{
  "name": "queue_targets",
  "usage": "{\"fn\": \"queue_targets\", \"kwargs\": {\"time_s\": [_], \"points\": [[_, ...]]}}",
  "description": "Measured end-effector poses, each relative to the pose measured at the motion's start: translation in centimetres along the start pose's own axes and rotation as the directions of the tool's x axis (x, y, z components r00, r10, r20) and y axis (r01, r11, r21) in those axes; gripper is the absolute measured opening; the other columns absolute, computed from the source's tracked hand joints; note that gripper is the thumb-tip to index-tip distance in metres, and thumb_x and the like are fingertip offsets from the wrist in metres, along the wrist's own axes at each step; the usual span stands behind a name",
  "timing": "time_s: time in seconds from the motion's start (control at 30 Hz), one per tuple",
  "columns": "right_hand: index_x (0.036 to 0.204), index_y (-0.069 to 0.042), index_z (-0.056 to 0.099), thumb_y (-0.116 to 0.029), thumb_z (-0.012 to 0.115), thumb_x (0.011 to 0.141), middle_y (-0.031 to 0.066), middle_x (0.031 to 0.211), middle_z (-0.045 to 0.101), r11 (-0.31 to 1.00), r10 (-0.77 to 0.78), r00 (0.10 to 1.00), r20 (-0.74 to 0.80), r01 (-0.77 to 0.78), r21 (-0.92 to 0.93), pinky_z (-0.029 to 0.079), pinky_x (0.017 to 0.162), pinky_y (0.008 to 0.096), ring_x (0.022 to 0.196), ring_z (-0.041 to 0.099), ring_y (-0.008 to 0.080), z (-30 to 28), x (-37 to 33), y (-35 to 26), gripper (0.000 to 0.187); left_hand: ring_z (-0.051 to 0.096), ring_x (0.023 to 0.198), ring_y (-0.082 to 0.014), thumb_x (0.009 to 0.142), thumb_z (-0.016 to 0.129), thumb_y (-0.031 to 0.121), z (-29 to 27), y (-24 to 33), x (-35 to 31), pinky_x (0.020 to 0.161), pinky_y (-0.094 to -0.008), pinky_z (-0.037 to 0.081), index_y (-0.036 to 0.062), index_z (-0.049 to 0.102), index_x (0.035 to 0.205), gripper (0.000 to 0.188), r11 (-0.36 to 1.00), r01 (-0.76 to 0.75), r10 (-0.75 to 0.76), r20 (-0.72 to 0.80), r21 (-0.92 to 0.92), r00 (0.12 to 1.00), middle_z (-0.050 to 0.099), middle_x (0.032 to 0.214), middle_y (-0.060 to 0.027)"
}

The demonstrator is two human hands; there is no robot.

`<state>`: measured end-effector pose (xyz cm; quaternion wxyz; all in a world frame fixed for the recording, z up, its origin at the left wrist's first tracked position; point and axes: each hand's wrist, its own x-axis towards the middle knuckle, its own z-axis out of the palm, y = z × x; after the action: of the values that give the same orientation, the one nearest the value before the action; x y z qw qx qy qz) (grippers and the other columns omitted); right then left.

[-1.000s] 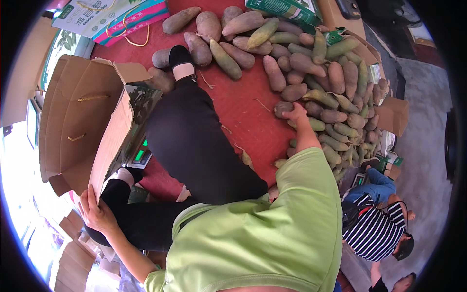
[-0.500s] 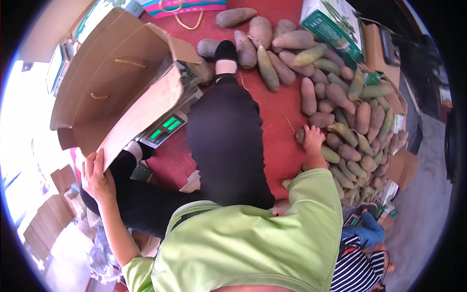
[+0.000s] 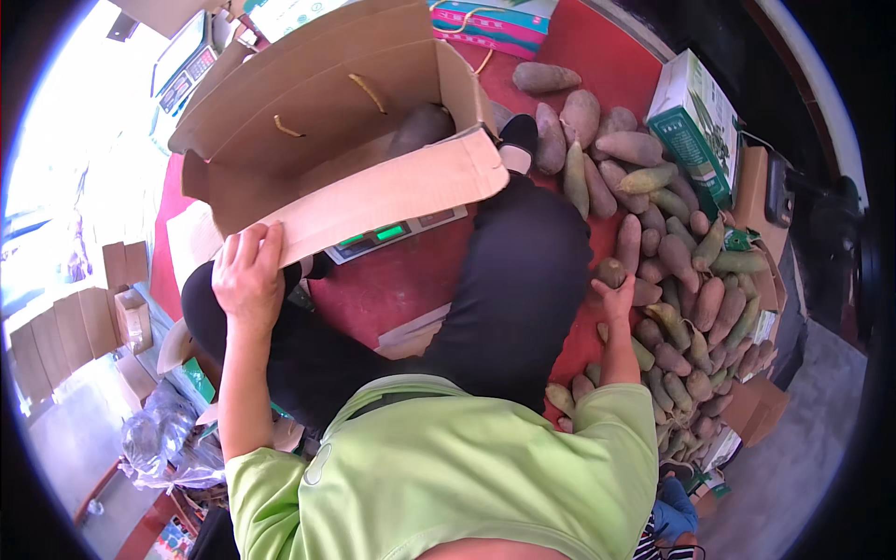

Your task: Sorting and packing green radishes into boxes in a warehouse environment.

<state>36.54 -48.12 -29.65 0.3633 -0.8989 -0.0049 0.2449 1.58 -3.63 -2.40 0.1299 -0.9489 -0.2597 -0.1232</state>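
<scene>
Brown cardboard is forming a roomy box (image 3: 308, 79) at eleven o'clock with a dark vegetable (image 3: 425, 128) lying inside, while the left hand (image 3: 247, 285) at nine o'clock is gripping the edge of its near flap (image 3: 401, 191), fingers (image 3: 270, 248) folding over it. At three o'clock the right hand (image 3: 616, 301) is holding a brownish vegetable (image 3: 611, 270), its fingers wrapping the lower end, near a vegetable pile (image 3: 707, 302) that is covering the red mat (image 3: 597, 47) from one to four o'clock. Under the flap a scale (image 3: 437, 218) is showing lit green digits, and a green-and-white carton (image 3: 691, 135) is standing at two o'clock.
</scene>
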Motion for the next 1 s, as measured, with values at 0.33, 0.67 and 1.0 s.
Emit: {"fn": "queue_targets", "kwargs": {"time_s": [0.33,0.67,1.0], "points": [[0.126,0.001,0.048,-0.007,0.084,0.066,0.0105,0.116,0.059,0.71,-0.631,0.774,-0.057,0.606,0.359,0.047,0.094,0.0353,0.106,0.059,0.0203,-3.2,-3.1,-30.6,0.07,0.06,0.081,-0.0202,0.069,0.064,0.006,0.5,-0.3,-0.5,0.073,-0.0329,0.05,0.0091,0.065,0.093,0.024,1.0,0.001,-0.002,-0.058,-0.017,0.998,0.06,0.089,-0.002],[0.115,0.0,0.059,-0.022,0.085,0.062,0.0148,0.106,0.067,0.324,-0.864,0.113,0.491,0.871,0.37,0.052,0.084,0.031,0.095,0.066,0.0209,9.4,-9.8,-52.2,0.063,0.059,0.08,-0.0204,0.068,0.064,0.004,0.3,-0.5,-0.6,0.073,-0.0334,0.05,0.0107,0.065,0.094,0.027,0.998,0.003,-0.006,-0.065,-0.056,0.998,0.059,0.089,-0.0013],[0.122,-0.005,0.058,-0.024,0.087,0.059,0.0127,0.115,0.067,0.12,-0.353,0.171,0.92,0.983,-0.136,0.05,0.09,0.0406,0.11,0.062,0.0292,25.5,-14.3,-49.8,0.072,0.06,0.083,-0.0209,0.075,0.059,0.007,0.2,-0.2,-0.7,0.071,-0.0348,0.049,0.0124,0.067,0.098,0.025,0.998,0.053,-0.053,0.002,-0.045,0.999,0.061,0.09,-0.0007]]}}
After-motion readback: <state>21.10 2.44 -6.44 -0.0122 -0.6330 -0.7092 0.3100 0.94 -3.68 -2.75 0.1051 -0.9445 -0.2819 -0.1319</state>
